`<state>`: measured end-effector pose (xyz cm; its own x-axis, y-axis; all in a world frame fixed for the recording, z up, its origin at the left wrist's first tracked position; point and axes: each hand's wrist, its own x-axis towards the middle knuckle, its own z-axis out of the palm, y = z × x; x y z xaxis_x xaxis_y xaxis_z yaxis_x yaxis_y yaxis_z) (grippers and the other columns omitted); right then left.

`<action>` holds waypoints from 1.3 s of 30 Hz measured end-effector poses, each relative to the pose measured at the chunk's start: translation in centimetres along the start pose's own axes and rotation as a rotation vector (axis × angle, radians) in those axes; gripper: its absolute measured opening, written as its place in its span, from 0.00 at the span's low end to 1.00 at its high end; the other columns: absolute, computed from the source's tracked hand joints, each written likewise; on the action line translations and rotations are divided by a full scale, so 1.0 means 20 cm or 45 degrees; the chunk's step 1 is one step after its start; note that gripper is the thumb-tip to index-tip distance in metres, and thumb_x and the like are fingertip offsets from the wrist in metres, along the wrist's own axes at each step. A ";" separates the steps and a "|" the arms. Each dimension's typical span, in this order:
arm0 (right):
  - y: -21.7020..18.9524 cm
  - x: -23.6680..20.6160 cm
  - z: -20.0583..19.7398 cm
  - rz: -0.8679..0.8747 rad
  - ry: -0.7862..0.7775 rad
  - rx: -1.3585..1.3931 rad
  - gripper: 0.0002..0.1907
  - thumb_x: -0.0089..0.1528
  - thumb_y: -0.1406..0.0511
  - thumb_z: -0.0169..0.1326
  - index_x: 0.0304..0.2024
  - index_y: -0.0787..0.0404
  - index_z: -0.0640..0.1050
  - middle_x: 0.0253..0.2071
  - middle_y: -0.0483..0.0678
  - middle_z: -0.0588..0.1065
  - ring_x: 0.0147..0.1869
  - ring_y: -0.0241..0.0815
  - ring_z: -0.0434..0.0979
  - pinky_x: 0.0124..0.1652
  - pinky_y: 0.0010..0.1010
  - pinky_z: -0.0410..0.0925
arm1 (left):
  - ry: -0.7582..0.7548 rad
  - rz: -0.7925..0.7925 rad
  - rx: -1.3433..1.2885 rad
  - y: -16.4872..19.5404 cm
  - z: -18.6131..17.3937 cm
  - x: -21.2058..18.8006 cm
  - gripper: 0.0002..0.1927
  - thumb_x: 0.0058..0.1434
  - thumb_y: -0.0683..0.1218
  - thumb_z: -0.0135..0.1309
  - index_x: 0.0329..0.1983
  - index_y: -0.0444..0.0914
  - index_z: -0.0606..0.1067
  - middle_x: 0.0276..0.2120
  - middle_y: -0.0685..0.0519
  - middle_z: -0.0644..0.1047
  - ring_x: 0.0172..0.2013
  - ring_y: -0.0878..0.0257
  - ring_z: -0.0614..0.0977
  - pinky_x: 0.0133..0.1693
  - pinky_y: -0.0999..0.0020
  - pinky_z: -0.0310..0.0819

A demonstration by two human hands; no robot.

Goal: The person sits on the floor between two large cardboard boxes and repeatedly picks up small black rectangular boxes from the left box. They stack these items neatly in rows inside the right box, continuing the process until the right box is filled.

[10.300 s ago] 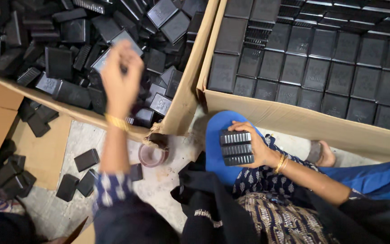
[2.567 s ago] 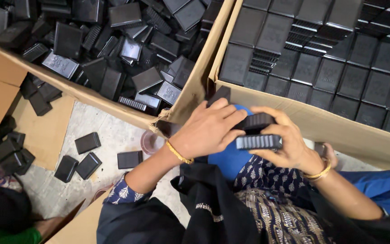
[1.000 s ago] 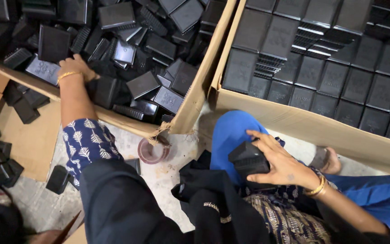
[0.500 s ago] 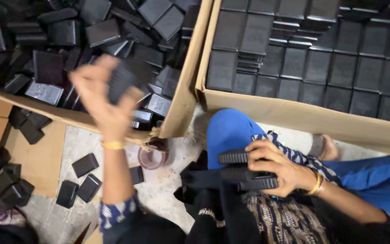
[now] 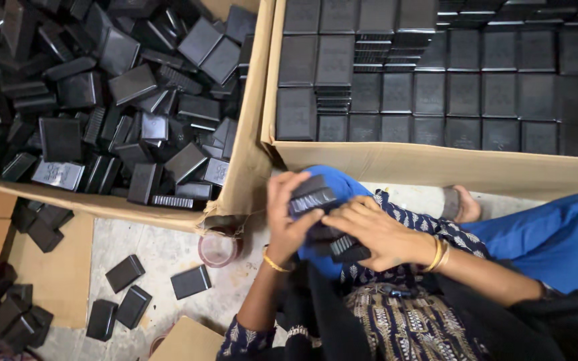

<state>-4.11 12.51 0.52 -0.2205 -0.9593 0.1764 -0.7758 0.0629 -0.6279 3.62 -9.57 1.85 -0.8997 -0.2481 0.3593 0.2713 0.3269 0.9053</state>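
1. Nearest the camera, over the lap and blue-clad knee, the left hand is bringing a flat black square plastic cap with a ribbed edge onto the small stack of matching black caps held in the right hand.
2. To do this well, I judge the new cap should sit square on the stack, ribbed edges in line, with the right hand keeping the pile steady so nothing slides off.
3. Grip, left: fingers curled closed around the single cap, thumb on one side and fingertips on the other.
4. Grip, right: fingers wrapped narrowly over the stack, pressing it from above; how many caps it holds I cannot tell.
5. Just beyond, on the pale stone floor, stands a small round reddish tape roll, with a few loose black caps near it.
6. Further off to the left, an open brown cardboard box holds a jumbled heap of black caps.
7. Farthest to the right, a second brown cardboard box holds caps set in neat rows and stacks.
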 end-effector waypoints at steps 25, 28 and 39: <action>0.32 -0.04 0.39 -0.251 0.659 0.469 0.81 0.34 0.44 0.72 0.76 0.63 0.40 0.76 0.65 0.47 0.81 0.66 0.47 0.76 0.54 0.47 | 0.093 -0.076 -0.403 -0.20 0.27 -0.13 0.45 0.71 0.70 0.41 0.74 0.30 0.57 0.70 0.43 0.64 0.73 0.53 0.63 0.74 0.59 0.51; 0.35 -0.08 0.45 -0.162 0.651 0.470 0.81 0.37 0.45 0.72 0.76 0.68 0.36 0.76 0.66 0.47 0.81 0.65 0.48 0.77 0.52 0.45 | 0.113 -0.507 -0.671 -0.12 0.27 -0.15 0.52 0.64 0.70 0.45 0.77 0.33 0.44 0.74 0.44 0.53 0.72 0.50 0.58 0.72 0.54 0.51; 0.37 -0.10 0.44 -0.190 0.506 0.398 0.80 0.38 0.46 0.74 0.75 0.66 0.37 0.75 0.74 0.43 0.81 0.72 0.43 0.75 0.56 0.44 | 0.172 -0.354 -0.692 -0.27 0.36 -0.38 0.50 0.67 0.71 0.47 0.77 0.33 0.51 0.57 0.45 0.70 0.56 0.59 0.73 0.60 0.62 0.68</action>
<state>-4.21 12.49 -11.08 -0.3757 -0.7694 0.5167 -0.6155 -0.2097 -0.7597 6.57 -2.92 -7.40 -0.9202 -0.3816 0.0867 0.2002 -0.2686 0.9422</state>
